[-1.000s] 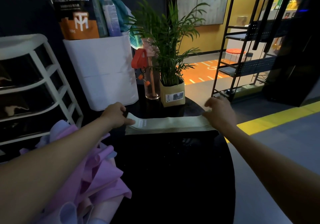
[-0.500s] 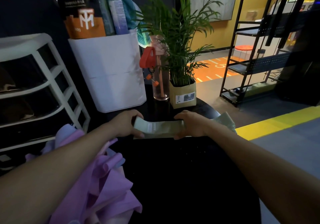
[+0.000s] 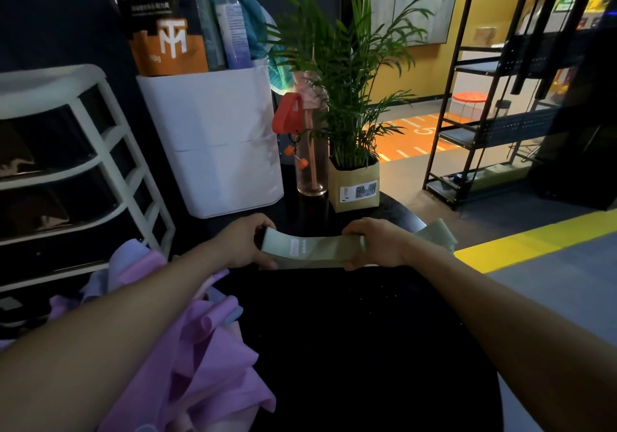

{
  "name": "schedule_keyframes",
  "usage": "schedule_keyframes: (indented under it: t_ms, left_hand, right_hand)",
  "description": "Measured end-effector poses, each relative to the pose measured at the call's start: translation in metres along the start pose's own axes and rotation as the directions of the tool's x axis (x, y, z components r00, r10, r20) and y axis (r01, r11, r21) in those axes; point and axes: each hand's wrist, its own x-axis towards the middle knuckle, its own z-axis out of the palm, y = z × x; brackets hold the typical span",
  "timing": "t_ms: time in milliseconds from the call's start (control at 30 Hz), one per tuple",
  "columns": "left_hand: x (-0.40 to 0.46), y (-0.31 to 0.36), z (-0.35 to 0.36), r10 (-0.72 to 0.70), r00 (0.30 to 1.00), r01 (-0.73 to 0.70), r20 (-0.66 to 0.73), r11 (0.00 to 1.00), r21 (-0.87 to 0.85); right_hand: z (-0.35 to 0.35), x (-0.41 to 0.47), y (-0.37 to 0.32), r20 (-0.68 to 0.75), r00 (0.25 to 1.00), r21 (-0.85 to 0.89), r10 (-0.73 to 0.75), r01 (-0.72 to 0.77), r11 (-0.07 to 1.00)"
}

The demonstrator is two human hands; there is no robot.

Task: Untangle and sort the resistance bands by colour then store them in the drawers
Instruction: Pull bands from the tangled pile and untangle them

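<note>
A pale green resistance band (image 3: pixel 310 253) is held flat between my two hands just above the far part of the round black table (image 3: pixel 350 348). My left hand (image 3: pixel 245 248) pinches its left end. My right hand (image 3: pixel 375 243) grips it further right, and the band's loose tail (image 3: pixel 439 236) sticks out past that hand. A tangled heap of purple, pink and lilac bands (image 3: pixel 200 348) lies on the table's left side, partly under my left forearm. The white drawer unit (image 3: pixel 76 171) with dark drawers stands at the left.
A white bin (image 3: pixel 217 144) with a pouch and bottles stands behind the table. Beside it are a glass bottle with a red loop (image 3: pixel 310 164) and a potted palm (image 3: pixel 354 188). A black metal shelf rack (image 3: pixel 484 114) stands at the right, past a yellow floor stripe (image 3: pixel 534 248).
My right hand has slid left along the green band, from its right end toward the middle, folding it shorter. The band has lifted slightly off the table. My left hand keeps its hold.
</note>
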Motion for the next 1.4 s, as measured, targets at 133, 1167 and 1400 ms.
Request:
schedule_keyframes:
  t_ms: [133,1167,1400]
  left_hand:
    - [0.000,0.000,0.000,-0.015,1.000,0.015,0.004,1.000,0.003]
    - [-0.036,0.058,-0.015,0.205,0.978,-0.207,0.029,0.956,0.206]
    - [-0.115,0.053,-0.057,0.177,0.975,-0.156,-0.132,0.976,0.152]
  right_hand:
    - [-0.001,-0.001,0.000,0.007,1.000,-0.003,0.003,-0.003,1.000]
    - [0.015,-0.045,-0.023,-0.172,0.984,-0.132,0.045,-0.069,0.989]
    - [0.026,-0.063,-0.097,-0.186,0.982,0.052,0.012,-0.002,0.999]
